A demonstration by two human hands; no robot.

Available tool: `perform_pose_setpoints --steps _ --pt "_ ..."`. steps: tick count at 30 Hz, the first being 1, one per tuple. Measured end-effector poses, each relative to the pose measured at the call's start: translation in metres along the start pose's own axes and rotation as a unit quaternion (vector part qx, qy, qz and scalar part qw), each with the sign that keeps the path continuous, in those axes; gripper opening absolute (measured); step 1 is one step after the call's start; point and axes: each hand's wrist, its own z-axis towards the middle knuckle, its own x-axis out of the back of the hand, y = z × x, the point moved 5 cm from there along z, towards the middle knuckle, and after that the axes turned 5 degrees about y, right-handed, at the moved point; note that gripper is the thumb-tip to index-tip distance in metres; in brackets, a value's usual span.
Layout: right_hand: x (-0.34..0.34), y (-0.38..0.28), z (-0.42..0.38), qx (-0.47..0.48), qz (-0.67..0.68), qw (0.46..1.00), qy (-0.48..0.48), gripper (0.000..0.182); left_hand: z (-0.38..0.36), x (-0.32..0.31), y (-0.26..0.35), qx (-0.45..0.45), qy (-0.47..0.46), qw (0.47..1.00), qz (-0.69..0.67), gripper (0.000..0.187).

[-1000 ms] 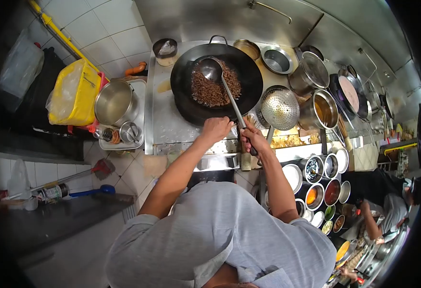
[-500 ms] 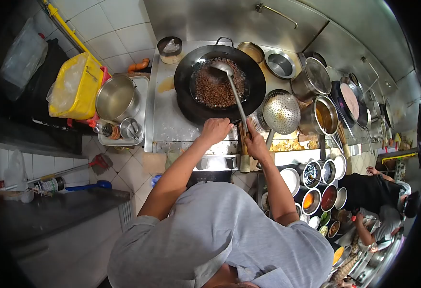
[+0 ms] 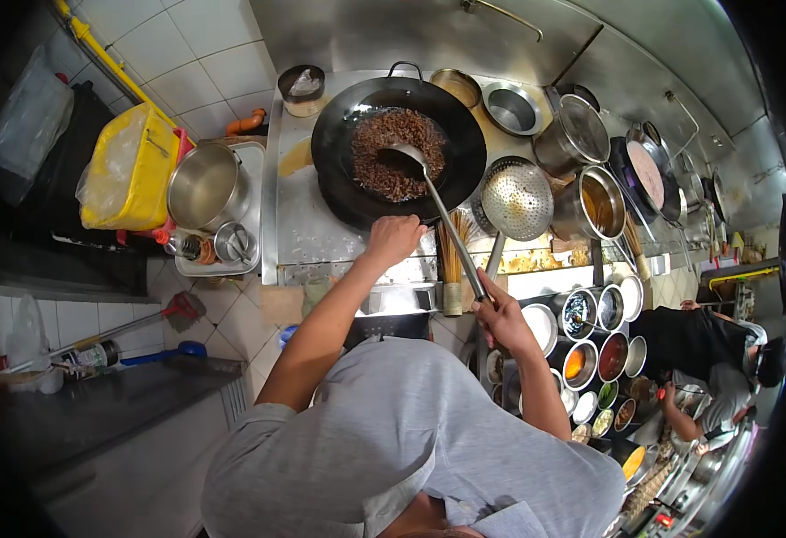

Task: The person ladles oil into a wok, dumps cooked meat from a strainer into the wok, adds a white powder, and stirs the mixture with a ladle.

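A black wok (image 3: 465,152) sits on the steel stove and holds brown minced food (image 3: 384,148). My left hand (image 3: 396,238) is closed on the wok's near rim. My right hand (image 3: 501,314) grips the end of a long ladle (image 3: 442,211), pulled back toward my body. The ladle's bowl rests in the food near the wok's middle.
A perforated strainer (image 3: 518,199) and steel pots (image 3: 590,202) stand right of the wok. Seasoning bowls (image 3: 590,336) fill the lower right. A steel pot (image 3: 203,186) and yellow container (image 3: 129,170) stand left. Another person (image 3: 725,368) works at the right.
My right hand drew the ladle back toward me, and its bowl slid from the wok's far side to the middle. The left hand stayed on the rim.
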Motion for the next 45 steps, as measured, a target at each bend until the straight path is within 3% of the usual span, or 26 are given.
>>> perform_pose_setpoints --steps 2,5,10,16,18,20,23,25,26,32,34,36,38,40,42,44,45 --pt "0.002 0.011 0.016 -0.089 0.094 0.992 0.005 0.068 0.001 0.002 0.0 0.013 -0.012 1.0 -0.009 0.034" --pt "0.005 0.034 0.054 -0.075 0.158 0.984 -0.007 0.072 -0.001 0.0 0.001 0.015 -0.019 1.0 -0.003 0.034" --pt "-0.001 0.031 0.098 -0.071 0.149 0.986 -0.009 0.073 -0.001 0.002 0.002 0.011 -0.011 1.0 -0.005 0.034" --pt "-0.008 -0.011 0.102 0.031 0.057 0.998 0.018 0.072 -0.001 0.003 0.002 0.004 -0.003 1.0 -0.01 0.034" --pt "-0.005 0.012 0.123 0.072 0.023 0.996 0.043 0.072 -0.001 0.001 -0.001 -0.005 0.012 1.0 0.004 0.033" --pt "-0.001 0.019 0.138 0.23 -0.138 0.951 0.155 0.074 -0.003 0.0 0.0 -0.016 0.02 1.0 0.014 0.033" --pt "-0.009 0.019 0.141 0.186 -0.152 0.958 0.159 0.074 -0.002 0.001 0.002 -0.01 0.011 1.0 0.025 0.033" --pt "-0.016 0.01 0.127 0.1 -0.127 0.98 0.113 0.073 -0.001 0.002 0.002 -0.009 0.007 1.0 0.023 0.033" --pt "-0.013 0.015 0.125 0.1 -0.126 0.98 0.113 0.073 0.0 0.001 0.002 -0.009 0.007 1.0 0.023 0.033" --pt "-0.011 -0.009 0.043 0.163 -0.217 0.96 0.064 0.075 -0.002 0.002 0.0 -0.011 0.014 1.0 0.012 0.032" --pt "-0.01 -0.011 0.025 0.19 -0.19 0.961 0.063 0.073 -0.002 0.003 0.0 0.003 0.006 1.0 -0.019 0.033" --pt "-0.008 -0.019 0.001 0.01 -0.032 0.999 -0.006 0.071 -0.001 0.003 0.0 0.011 0.0 1.0 -0.015 0.033" --pt "-0.008 -0.015 0.003 0.009 0.0 1.0 -0.026 0.069 0.001 0.002 0.0 0.021 -0.004 1.0 -0.011 0.033" --pt "-0.012 -0.007 0.01 -0.078 0.109 0.99 -0.053 0.071 -0.001 0.001 -0.001 0.005 0.001 1.0 -0.016 0.033" --pt "-0.012 0.009 0.036 -0.09 0.128 0.985 -0.075 0.067 -0.001 0.0 -0.004 0.008 -0.011 1.0 -0.006 0.033" --pt "-0.015 0.022 0.06 -0.164 0.301 0.933 -0.111 0.061 0.001 0.0 -0.001 0.013 -0.02 1.0 0.007 0.034" --pt "-0.016 0.03 0.076 -0.176 0.311 0.926 -0.119 0.058 0.002 -0.001 0.0 0.01 -0.019 1.0 0.006 0.034"
